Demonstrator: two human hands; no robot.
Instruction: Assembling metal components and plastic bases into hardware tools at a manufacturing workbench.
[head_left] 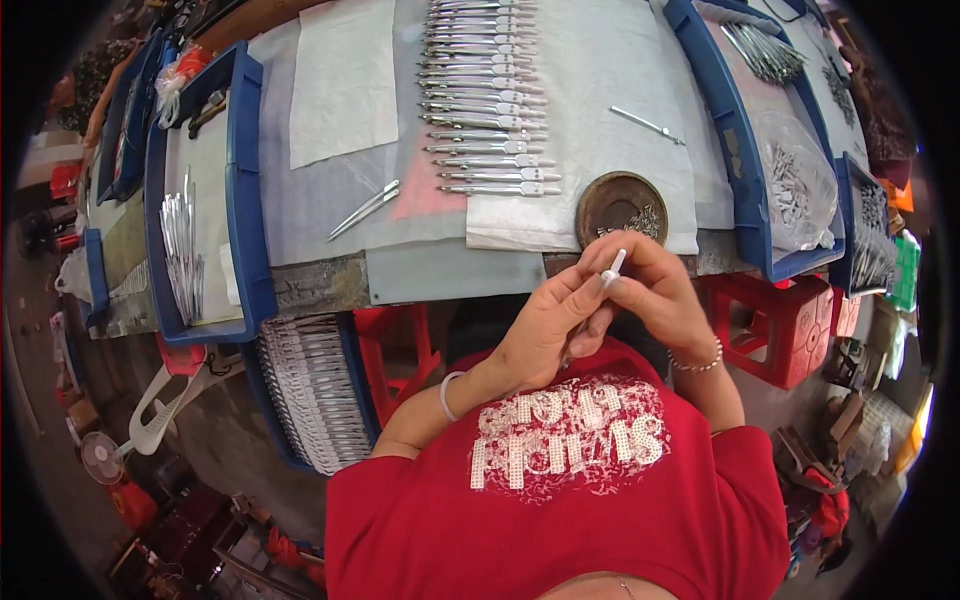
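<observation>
My left hand (pixel 557 325) and my right hand (pixel 655 290) meet in front of my chest at the table's front edge. Their thumbs and fingertips pinch a small silver-white part with a thin stem (pixel 618 262); the fingers hide the rest of it. Just beyond the hands stands a round brown bowl (pixel 592 205) of tiny metal pieces. A column of silver drawing compasses (pixel 495 148) lies side by side in the middle of the table. To their left is a pair of pointed metal legs (pixel 363 211), slightly spread.
A blue tray (pixel 250 200) with thin metal legs stands left. Another blue tray (pixel 745 190) at right holds metal rods and a bag of small parts. A single metal rod (pixel 647 125) lies near it. Below the table are a crate of compasses (pixel 310 390) and red stools (pixel 790 335).
</observation>
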